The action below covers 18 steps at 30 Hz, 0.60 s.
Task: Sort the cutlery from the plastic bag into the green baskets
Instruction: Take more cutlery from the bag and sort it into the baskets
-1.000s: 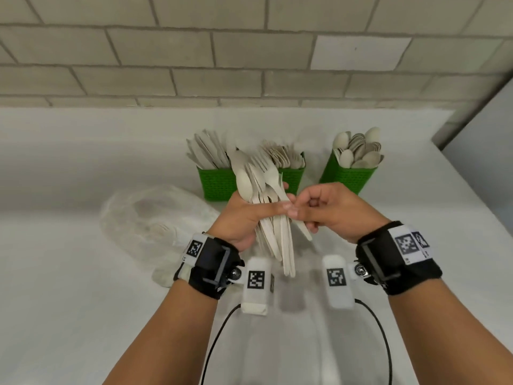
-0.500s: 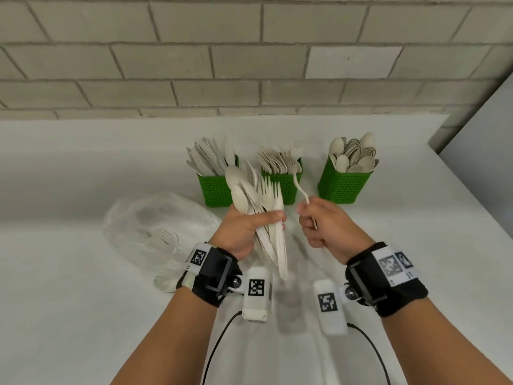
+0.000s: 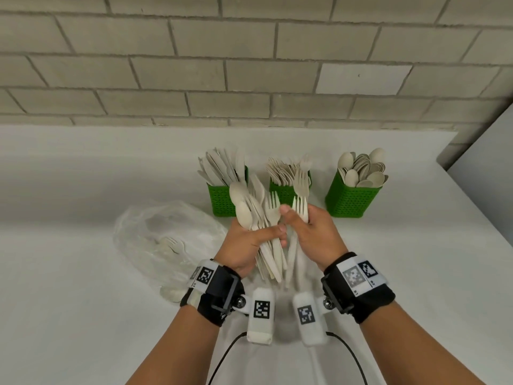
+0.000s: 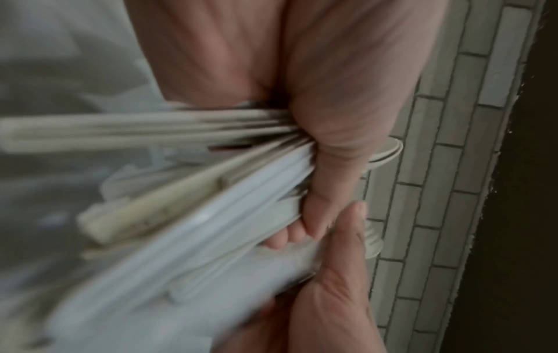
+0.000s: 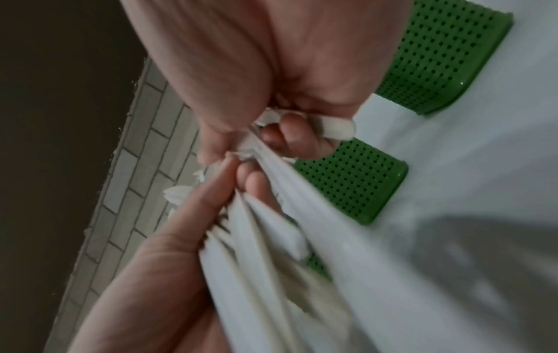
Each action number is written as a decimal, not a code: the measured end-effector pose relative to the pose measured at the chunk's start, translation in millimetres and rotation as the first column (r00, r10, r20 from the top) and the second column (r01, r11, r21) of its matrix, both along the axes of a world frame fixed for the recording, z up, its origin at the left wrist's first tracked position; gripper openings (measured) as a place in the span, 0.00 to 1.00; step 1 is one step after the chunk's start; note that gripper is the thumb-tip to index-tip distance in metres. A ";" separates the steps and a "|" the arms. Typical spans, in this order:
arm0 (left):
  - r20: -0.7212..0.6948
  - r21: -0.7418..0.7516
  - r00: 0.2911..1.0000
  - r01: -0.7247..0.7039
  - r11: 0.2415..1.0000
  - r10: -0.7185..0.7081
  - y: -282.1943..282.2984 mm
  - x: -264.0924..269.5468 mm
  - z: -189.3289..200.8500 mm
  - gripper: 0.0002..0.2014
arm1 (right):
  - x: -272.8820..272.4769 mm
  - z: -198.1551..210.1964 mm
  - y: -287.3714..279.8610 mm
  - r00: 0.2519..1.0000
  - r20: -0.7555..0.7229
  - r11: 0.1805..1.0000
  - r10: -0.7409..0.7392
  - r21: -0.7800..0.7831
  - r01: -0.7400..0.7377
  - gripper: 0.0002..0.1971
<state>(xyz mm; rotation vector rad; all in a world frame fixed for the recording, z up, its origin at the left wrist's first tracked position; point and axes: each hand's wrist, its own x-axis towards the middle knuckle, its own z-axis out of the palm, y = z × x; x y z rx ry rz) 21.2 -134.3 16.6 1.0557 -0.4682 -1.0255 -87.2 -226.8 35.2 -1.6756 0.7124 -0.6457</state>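
Right hand [image 3: 313, 234] now back against the bundle, gripping forks [image 3: 301, 201].
Left hand [image 3: 247, 243] clasps mixed cutlery [image 3: 258, 215], screening middle basket [image 3: 283, 191]; bag [image 3: 155, 234] lies left.

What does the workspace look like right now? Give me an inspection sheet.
Surface: white table, against a brick wall.
Job's things: three green baskets: left basket holds knives, middle basket forks, right basket spoons; plastic bag still holds some cutlery.
Clutter: nothing seen.
Grips: left hand grips a mixed cutlery bundle; right hand holds forks.
Cables: black cables run from wrist cameras.
Surroundings: grey panel at right.
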 end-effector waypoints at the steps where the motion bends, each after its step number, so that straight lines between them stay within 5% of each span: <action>1: -0.020 0.020 0.999 -0.042 0.999 0.042 1.1 1.7 -1.4 0.08 | 0.4 2.4 -3.8 1.000 -0.018 0.999 -0.020 -0.037 0.019 0.18; 7: -0.140 0.016 0.981 -0.130 0.991 0.131 7.1 16.3 -4.1 0.11 | 11.2 41.2 -50.2 0.944 0.145 0.941 -0.296 -0.128 0.314 0.23; 9: -0.155 -0.009 0.981 -0.123 0.992 0.120 6.9 18.1 -1.6 0.13 | 18.2 63.8 -65.5 0.889 0.263 0.915 -0.375 -0.045 0.400 0.20; 14: -0.148 -0.027 0.983 -0.111 0.994 0.105 0.7 20.1 6.6 0.11 | 44.5 89.6 -93.8 0.811 0.419 0.889 -0.409 -0.019 0.458 0.18; 18: -0.130 -0.027 0.986 -0.112 0.993 0.108 -4.2 21.8 15.4 0.10 | 65.0 81.3 -101.1 0.832 0.404 0.911 -0.380 0.009 0.412 0.20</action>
